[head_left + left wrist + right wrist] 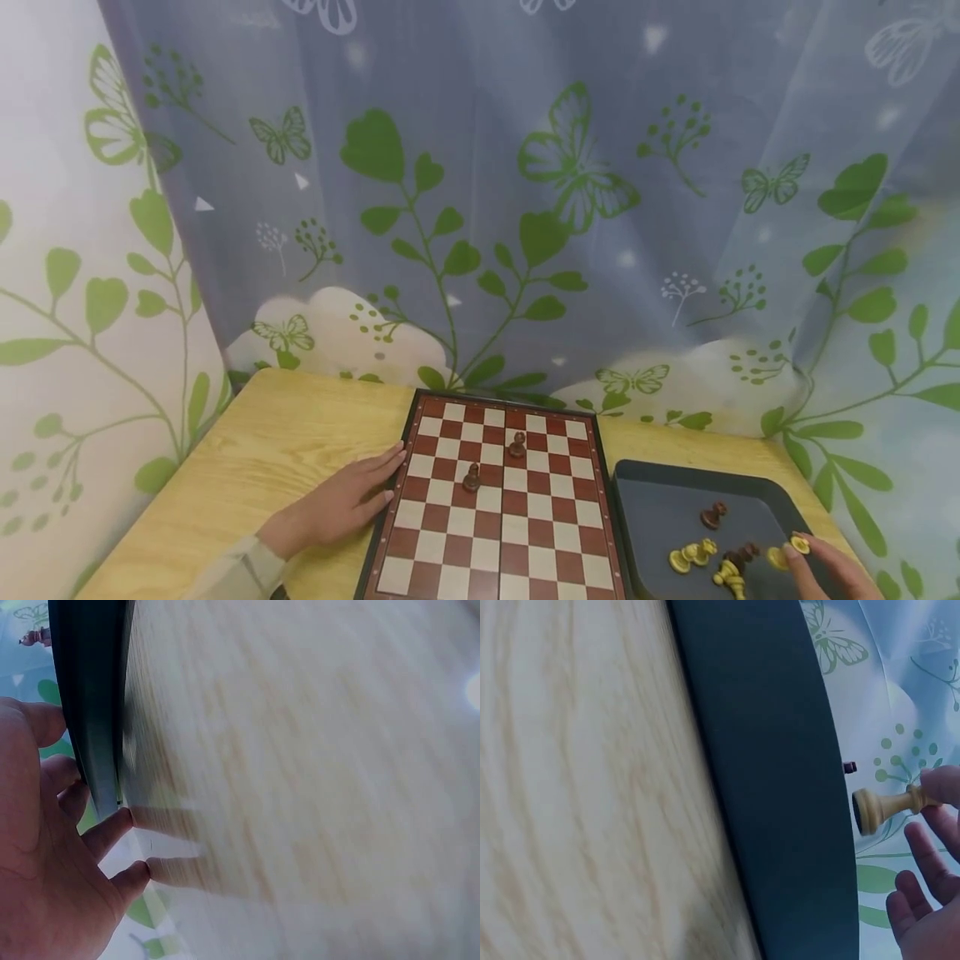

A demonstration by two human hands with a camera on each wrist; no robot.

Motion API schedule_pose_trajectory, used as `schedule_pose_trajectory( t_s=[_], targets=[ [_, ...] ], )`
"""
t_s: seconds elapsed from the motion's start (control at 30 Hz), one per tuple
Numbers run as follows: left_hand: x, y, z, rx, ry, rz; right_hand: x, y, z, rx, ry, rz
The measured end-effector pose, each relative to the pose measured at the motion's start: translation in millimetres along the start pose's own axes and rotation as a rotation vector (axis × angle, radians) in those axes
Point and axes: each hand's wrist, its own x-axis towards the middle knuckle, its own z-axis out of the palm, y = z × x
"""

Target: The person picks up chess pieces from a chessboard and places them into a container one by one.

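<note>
My right hand [832, 575] pinches a pale yellow chess piece [889, 806] by its upper end, over the right side of the dark tray [626, 533]. The piece's wide base points away from the fingers; they cover its top. My left hand [337, 507] rests with fingertips along the left edge of the red-and-white chessboard [465, 533], its fingers loosely extended. Two dark brown chess pieces stand on the board: one dark piece [471, 477] left of the fold, another dark piece [517, 445] farther back, just right of it.
Inside the tray lie a dark brown piece [713, 515], yellow pieces [693, 555] and another dark piece [744, 552] beside a yellow one [729, 577]. Tray and board sit side by side on a wooden table [300, 425]. A patterned curtain [465, 208] hangs behind.
</note>
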Motion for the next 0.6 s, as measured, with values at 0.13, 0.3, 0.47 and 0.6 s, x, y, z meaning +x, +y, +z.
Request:
schedule_pose_trajectory(
  t_s=[0.13,0.3,0.47,0.6],
  targets=[
    [-2.1,1.3,1.5,-0.005,0.0,0.0,7.3,11.9,-2.2,-0.073,-0.047,0.079],
    [-3.2,1.8,1.2,-0.015,-0.006,0.003,5.5,16.9,-5.6,-0.13,-0.021,-0.064],
    [-4.4,1.5,1.8,-0.022,-0.013,0.0,-0.3,22.7,-3.7,-0.065,0.071,-0.215],
    [-3.6,0.0,1.4,-0.027,0.006,0.009,-0.9,26.5,-3.8,-0.081,0.079,-0.223]
  ],
)
